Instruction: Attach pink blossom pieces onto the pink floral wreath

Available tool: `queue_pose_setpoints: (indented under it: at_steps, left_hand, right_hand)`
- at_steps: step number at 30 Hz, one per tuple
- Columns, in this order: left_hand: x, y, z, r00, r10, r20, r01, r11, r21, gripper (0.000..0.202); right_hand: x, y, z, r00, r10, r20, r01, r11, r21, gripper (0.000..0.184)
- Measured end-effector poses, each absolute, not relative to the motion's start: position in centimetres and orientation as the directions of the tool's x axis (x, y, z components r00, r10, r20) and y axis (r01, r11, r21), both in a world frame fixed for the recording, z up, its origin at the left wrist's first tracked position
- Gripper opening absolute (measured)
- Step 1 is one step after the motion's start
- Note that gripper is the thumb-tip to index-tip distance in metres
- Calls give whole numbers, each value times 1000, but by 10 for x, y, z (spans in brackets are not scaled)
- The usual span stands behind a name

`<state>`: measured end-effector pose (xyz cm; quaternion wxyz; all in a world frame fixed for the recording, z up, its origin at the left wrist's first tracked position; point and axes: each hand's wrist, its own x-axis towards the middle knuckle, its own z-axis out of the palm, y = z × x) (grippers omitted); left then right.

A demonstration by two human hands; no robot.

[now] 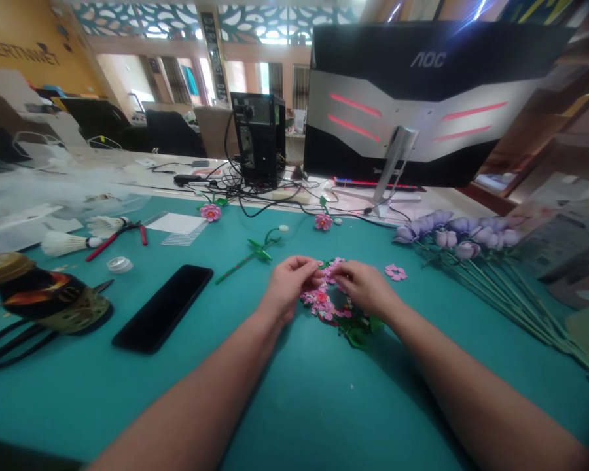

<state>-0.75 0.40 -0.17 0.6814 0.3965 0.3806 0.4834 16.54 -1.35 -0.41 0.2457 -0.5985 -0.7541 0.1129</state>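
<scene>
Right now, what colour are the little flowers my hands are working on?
Pink. The little flowers show best in the head view, on the teal mat.

Both forearms bare, entering from the near edge and converging on the pink flower cluster (324, 306).

The left forearm angles up from the lower left, wrist straight, just left of the cluster. The left hand (288, 284) is palm down, knuckles up, fingers curled. Thumb and fingertips pinch at the cluster's upper left edge.

The right forearm comes from the lower right, with more of it in view, wrist just right of the cluster. The right hand (366, 288) is palm down, fingers bent, tips pinching at the cluster's upper right edge.

The two sets of fingertips nearly meet over the cluster's top. Heels of both hands sit low beside the cluster; whether they rest on anything cannot be told.
</scene>
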Motion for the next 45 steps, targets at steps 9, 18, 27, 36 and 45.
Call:
queue_pose_setpoints:
  at_steps: [9, 18, 27, 36, 45]
  left_hand:
    - [-8, 4, -1, 231, 956, -181, -370, 258, 892, 19]
    - [-7, 5, 2, 225, 946, -233, -341, 301, 891, 18]
    - [-6, 4, 2, 232, 945, -232, -316, 298, 901, 19]
    - [-5, 3, -1, 228, 951, -209, -300, 273, 914, 14]
    - [-5, 4, 2, 232, 948, -218, -278, 279, 919, 7]
  right_hand:
    - [165, -9, -30, -299, 934, 198, 909, 341, -239, 23]
    - [165, -8, -36, -351, 910, 221, 904, 391, -172, 16]
    - [167, -5, -35, -348, 917, 196, 915, 378, -142, 8]
    - [170, -1, -42, -351, 917, 188, 924, 372, -89, 9]
    - [169, -7, -21, -286, 940, 188, 925, 322, -203, 11]
